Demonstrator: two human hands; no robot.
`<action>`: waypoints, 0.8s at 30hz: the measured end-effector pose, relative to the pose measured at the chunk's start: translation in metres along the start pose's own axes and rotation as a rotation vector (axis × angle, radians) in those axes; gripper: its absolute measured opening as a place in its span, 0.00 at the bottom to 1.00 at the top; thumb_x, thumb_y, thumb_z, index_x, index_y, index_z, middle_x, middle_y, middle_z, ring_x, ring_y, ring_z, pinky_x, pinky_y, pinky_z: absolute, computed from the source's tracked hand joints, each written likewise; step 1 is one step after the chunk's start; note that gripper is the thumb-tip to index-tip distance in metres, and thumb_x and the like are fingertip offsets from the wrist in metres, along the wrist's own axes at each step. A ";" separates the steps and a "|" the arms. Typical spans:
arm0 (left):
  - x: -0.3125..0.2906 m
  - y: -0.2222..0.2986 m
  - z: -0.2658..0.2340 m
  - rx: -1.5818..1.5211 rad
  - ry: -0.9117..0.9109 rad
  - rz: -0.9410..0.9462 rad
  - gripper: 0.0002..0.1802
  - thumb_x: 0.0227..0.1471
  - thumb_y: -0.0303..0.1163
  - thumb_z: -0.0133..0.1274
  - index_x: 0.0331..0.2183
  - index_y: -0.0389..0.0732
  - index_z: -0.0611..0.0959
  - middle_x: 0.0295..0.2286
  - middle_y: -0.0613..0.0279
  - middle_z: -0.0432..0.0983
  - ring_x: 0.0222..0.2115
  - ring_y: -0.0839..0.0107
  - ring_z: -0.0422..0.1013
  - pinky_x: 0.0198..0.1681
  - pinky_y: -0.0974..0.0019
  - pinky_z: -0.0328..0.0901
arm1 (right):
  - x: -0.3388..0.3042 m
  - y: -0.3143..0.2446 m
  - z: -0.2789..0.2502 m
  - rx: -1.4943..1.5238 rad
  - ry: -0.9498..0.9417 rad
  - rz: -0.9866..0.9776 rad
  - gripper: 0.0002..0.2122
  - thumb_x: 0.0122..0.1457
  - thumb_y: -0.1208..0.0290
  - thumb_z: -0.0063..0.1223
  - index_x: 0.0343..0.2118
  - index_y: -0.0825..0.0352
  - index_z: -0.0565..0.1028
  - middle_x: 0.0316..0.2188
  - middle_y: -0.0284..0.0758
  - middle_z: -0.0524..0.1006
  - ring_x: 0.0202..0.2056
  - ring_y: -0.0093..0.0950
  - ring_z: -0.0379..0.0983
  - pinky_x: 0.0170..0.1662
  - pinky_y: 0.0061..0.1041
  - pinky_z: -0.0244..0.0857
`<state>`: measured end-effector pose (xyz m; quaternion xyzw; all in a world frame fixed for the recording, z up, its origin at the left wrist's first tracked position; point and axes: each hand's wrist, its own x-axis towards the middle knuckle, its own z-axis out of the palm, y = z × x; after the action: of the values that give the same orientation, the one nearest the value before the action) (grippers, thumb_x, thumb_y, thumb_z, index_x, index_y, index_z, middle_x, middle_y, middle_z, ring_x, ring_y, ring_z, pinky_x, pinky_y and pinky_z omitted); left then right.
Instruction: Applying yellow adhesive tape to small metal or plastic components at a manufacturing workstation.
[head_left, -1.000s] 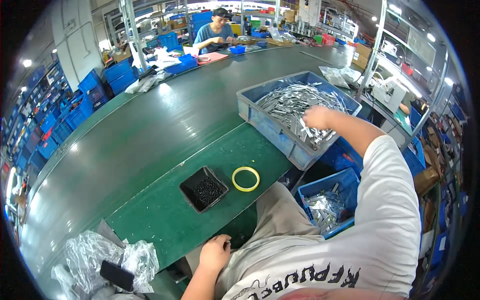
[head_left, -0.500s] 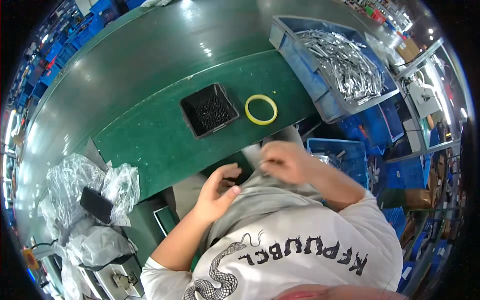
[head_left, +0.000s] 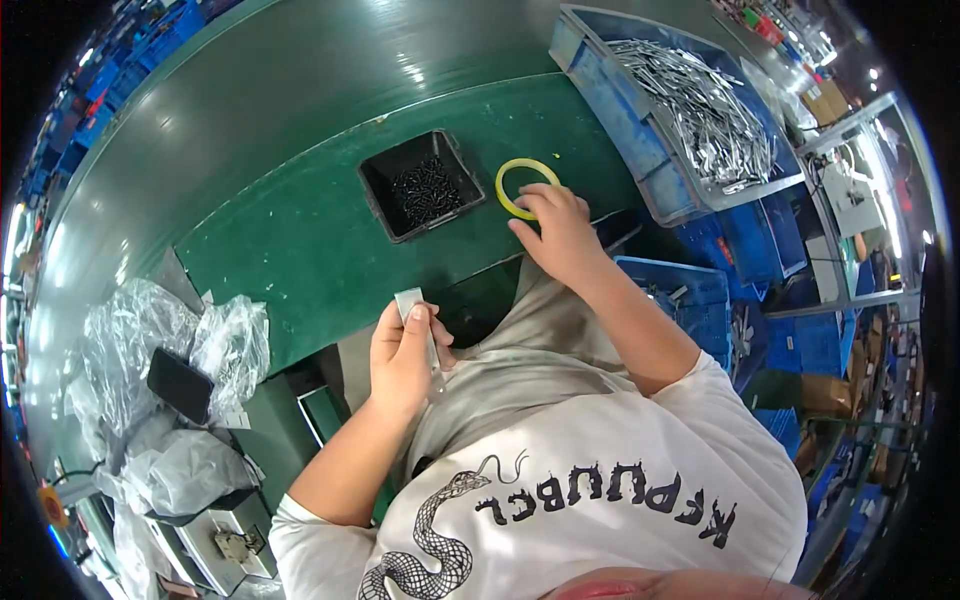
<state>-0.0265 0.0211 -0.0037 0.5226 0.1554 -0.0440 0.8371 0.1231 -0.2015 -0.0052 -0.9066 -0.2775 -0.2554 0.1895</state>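
At the near edge of the green worktop [head_left: 290, 245], a flat silver strip [head_left: 409, 301] is being pinched between thumb and fingers of the left hand [head_left: 400, 355], which was empty and loose half a second ago, so a single piece now seems to be under handling. Just beyond, the right hand [head_left: 562, 235], since lifted away from the left, is being held over the yellow tape ring [head_left: 500, 188], thumb and fingers parted, contact impossible to tell. Farther off, small black parts [head_left: 428, 192] are being kept in a black tray [head_left: 388, 172], and loose metal strips [head_left: 695, 110] in a blue crate [head_left: 622, 125].
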 end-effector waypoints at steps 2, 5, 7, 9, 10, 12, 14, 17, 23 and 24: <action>-0.003 0.005 0.003 0.004 -0.007 0.009 0.07 0.63 0.33 0.48 0.38 0.39 0.75 0.21 0.63 0.73 0.14 0.76 0.66 0.19 0.71 0.64 | -0.004 0.002 0.004 0.156 -0.124 0.042 0.07 0.53 0.72 0.58 0.34 0.67 0.76 0.40 0.35 0.78 0.44 0.38 0.72 0.51 0.39 0.62; -0.005 0.000 -0.001 0.103 -0.007 0.063 0.05 0.60 0.27 0.52 0.38 0.39 0.75 0.22 0.65 0.73 0.16 0.78 0.66 0.19 0.72 0.63 | -0.018 -0.018 -0.005 0.309 -0.115 0.077 0.05 0.53 0.75 0.57 0.33 0.67 0.75 0.38 0.35 0.78 0.43 0.38 0.74 0.53 0.39 0.59; -0.007 0.001 0.003 0.026 0.040 0.001 0.08 0.55 0.22 0.56 0.37 0.38 0.75 0.23 0.68 0.73 0.19 0.81 0.66 0.22 0.74 0.62 | -0.035 -0.031 -0.013 0.388 -0.159 0.051 0.06 0.53 0.77 0.57 0.34 0.65 0.75 0.37 0.35 0.79 0.41 0.37 0.75 0.55 0.40 0.57; -0.007 -0.003 0.003 0.233 0.032 0.222 0.10 0.52 0.21 0.59 0.36 0.37 0.76 0.23 0.70 0.72 0.22 0.84 0.66 0.25 0.77 0.61 | -0.050 -0.047 -0.024 0.469 -0.150 -0.056 0.08 0.52 0.79 0.57 0.36 0.64 0.74 0.38 0.35 0.79 0.41 0.34 0.75 0.56 0.41 0.56; -0.009 -0.001 0.004 0.235 0.047 0.199 0.12 0.49 0.19 0.62 0.36 0.36 0.76 0.22 0.71 0.71 0.23 0.85 0.65 0.28 0.78 0.60 | -0.059 -0.050 -0.024 0.521 -0.149 -0.105 0.11 0.51 0.80 0.57 0.38 0.63 0.74 0.38 0.34 0.79 0.40 0.32 0.75 0.57 0.42 0.54; -0.008 -0.001 0.005 0.284 0.010 0.304 0.13 0.48 0.19 0.62 0.36 0.36 0.76 0.22 0.71 0.71 0.23 0.85 0.65 0.27 0.78 0.60 | -0.065 -0.060 -0.030 0.560 -0.182 -0.143 0.11 0.50 0.81 0.57 0.38 0.63 0.73 0.38 0.35 0.79 0.40 0.32 0.74 0.57 0.42 0.53; -0.009 0.001 0.006 0.364 -0.072 0.467 0.15 0.46 0.17 0.63 0.36 0.36 0.76 0.21 0.72 0.70 0.21 0.85 0.64 0.25 0.77 0.59 | -0.068 -0.065 -0.032 0.606 -0.200 -0.214 0.13 0.49 0.83 0.56 0.38 0.64 0.73 0.39 0.35 0.79 0.40 0.32 0.74 0.59 0.42 0.51; -0.010 -0.001 0.007 0.435 -0.108 0.534 0.15 0.46 0.16 0.63 0.36 0.36 0.76 0.20 0.72 0.69 0.21 0.86 0.63 0.24 0.78 0.59 | -0.067 -0.065 -0.032 0.657 -0.188 -0.245 0.13 0.49 0.83 0.56 0.39 0.63 0.73 0.39 0.34 0.79 0.40 0.31 0.74 0.59 0.42 0.50; -0.013 -0.002 0.008 0.473 -0.102 0.612 0.16 0.45 0.16 0.62 0.37 0.36 0.76 0.20 0.73 0.67 0.21 0.86 0.60 0.23 0.79 0.58 | -0.069 -0.064 -0.029 0.690 -0.178 -0.274 0.12 0.51 0.81 0.55 0.38 0.62 0.72 0.40 0.33 0.79 0.41 0.31 0.74 0.58 0.42 0.50; -0.013 -0.003 0.008 0.465 -0.099 0.608 0.16 0.45 0.16 0.62 0.37 0.36 0.77 0.20 0.73 0.67 0.21 0.86 0.60 0.23 0.79 0.58 | -0.070 -0.064 -0.029 0.690 -0.179 -0.270 0.12 0.51 0.81 0.55 0.38 0.62 0.72 0.40 0.33 0.79 0.41 0.31 0.74 0.58 0.42 0.50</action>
<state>-0.0378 0.0114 0.0013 0.7179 -0.0616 0.1470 0.6776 0.0242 -0.1947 -0.0085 -0.7635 -0.4795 -0.0893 0.4233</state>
